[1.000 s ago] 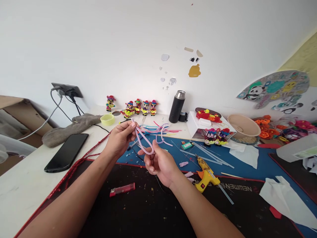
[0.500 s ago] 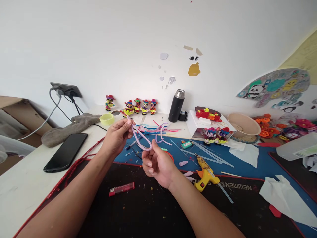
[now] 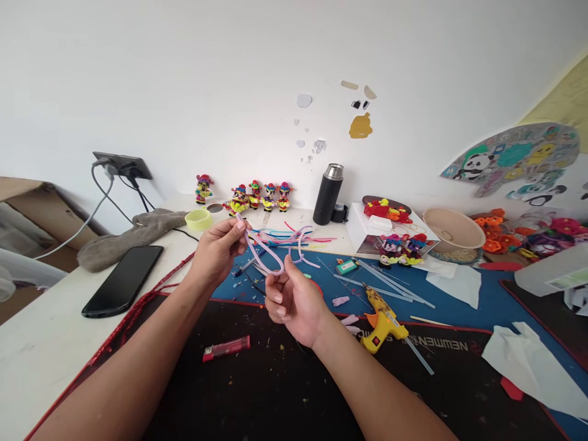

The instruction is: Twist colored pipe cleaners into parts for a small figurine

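A light purple fuzzy stem [image 3: 263,251], bent into a narrow loop, hangs between my hands above the mat. My left hand [image 3: 225,245] is closed in a pinch on its upper left end. At the loop's lower right bend, my right hand [image 3: 294,300] pinches it between thumb and fingers. Behind the hands, more colored stems [image 3: 316,239] lie in a loose bunch, some of them purple. A yellow glue gun [image 3: 383,318] rests to the right of my right hand, and a red lighter [image 3: 226,348] lies below on the black mat [image 3: 239,398].
A black phone [image 3: 123,280] and a driftwood piece [image 3: 133,236] lie at left. Small figures [image 3: 269,197] stand by the wall, near a black thermos [image 3: 327,195]. Glue sticks [image 3: 390,282], a white box [image 3: 362,236], a beige bowl [image 3: 452,228] and tissues [image 3: 528,361] are at right.
The loop's lower bend and the right thumb have shifted very slightly up and right. Both hands keep their hold on the purple stem. The view has moved a little.
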The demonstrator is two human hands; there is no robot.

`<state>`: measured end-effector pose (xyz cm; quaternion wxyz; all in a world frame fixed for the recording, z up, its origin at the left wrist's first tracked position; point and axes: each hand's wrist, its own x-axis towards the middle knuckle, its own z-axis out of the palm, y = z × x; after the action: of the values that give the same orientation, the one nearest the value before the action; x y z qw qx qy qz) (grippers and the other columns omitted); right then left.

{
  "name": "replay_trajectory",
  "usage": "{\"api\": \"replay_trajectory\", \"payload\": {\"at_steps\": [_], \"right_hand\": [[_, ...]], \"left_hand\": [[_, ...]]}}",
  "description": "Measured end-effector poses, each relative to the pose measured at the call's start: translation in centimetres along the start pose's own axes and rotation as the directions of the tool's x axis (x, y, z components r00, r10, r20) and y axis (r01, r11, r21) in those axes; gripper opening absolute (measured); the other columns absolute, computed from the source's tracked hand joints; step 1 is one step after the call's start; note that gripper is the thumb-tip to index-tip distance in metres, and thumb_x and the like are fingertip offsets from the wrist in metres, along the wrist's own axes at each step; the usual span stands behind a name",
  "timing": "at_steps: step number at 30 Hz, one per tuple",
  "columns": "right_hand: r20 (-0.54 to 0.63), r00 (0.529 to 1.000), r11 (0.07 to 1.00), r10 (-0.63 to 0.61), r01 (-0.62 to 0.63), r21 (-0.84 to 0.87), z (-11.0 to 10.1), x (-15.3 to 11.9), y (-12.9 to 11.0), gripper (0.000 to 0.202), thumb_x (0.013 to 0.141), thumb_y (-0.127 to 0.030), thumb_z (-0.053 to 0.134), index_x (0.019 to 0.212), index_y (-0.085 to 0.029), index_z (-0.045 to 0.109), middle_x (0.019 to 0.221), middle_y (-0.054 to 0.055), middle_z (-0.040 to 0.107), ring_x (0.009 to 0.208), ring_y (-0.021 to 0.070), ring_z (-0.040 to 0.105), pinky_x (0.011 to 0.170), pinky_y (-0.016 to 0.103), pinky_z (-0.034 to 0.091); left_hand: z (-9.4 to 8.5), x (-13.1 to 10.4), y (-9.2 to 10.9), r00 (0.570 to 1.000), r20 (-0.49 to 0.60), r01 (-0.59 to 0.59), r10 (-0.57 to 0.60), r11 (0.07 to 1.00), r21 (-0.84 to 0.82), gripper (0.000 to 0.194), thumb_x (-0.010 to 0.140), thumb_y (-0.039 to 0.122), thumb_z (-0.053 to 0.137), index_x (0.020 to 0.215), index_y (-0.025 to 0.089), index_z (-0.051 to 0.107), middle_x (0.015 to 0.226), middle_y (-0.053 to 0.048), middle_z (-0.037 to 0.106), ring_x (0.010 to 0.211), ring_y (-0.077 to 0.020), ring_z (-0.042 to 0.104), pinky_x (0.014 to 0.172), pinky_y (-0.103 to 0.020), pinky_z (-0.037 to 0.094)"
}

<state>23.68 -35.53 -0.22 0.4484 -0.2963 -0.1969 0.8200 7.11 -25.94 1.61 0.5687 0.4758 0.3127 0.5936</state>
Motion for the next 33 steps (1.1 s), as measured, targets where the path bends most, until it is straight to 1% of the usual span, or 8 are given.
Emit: {"api": "replay_trajectory", "payload": {"at_steps": [3,12,20,33], "right_hand": [[-0.009,1.0,1.0,-0.011,0.011,0.011,0.07,-0.06,-0.07,0.063,0.093,-0.077,0.061,0.079,-0.016,0.065,0.055,-0.006,0.045,0.041,0.0074,0.035,0.044,0.025,0.015],[-0.032,0.999,0.999,0.015,-0.014,0.029,0.03,0.02,-0.03,0.057,0.094,-0.071,0.065,0.079,-0.017,0.062,0.055,-0.007,0.044,0.042,0.007,0.033,0.044,0.025,0.014],[-0.021,1.0,0.999,0.005,-0.004,0.053,-0.17,0.13,0.22,0.048,0.092,-0.062,0.074,0.081,-0.016,0.064,0.056,-0.008,0.045,0.042,0.0064,0.034,0.044,0.024,0.016],[-0.013,0.999,0.999,-0.032,0.032,0.038,-0.04,0.03,0.3,0.046,0.078,-0.054,0.09,0.081,-0.016,0.064,0.056,-0.009,0.044,0.044,0.0052,0.033,0.043,0.023,0.017]], "left_hand": [[-0.07,0.04,-0.06,1.0,0.003,0.0,0.0,1.0,0.001,0.031,0.073,0.042,0.092,0.077,0.016,0.077,0.057,0.001,0.055,0.05,-0.0087,0.044,0.047,-0.021,0.03],[0.06,-0.03,-0.15,1.0,0.007,0.001,-0.001,1.0,0.003,0.031,0.073,0.042,0.092,0.076,0.015,0.077,0.056,0.001,0.055,0.049,-0.0089,0.044,0.046,-0.021,0.031],[-0.09,0.03,-0.22,1.0,0.006,0.001,-0.001,1.0,-0.017,0.033,0.072,0.043,0.094,0.078,0.015,0.078,0.057,0.002,0.054,0.05,-0.0082,0.044,0.047,-0.021,0.031],[0.0,0.04,-0.13,1.0,-0.012,0.004,-0.005,0.999,-0.036,0.033,0.071,0.041,0.094,0.079,0.014,0.077,0.058,0.002,0.055,0.049,-0.0076,0.046,0.046,-0.019,0.032]]}}
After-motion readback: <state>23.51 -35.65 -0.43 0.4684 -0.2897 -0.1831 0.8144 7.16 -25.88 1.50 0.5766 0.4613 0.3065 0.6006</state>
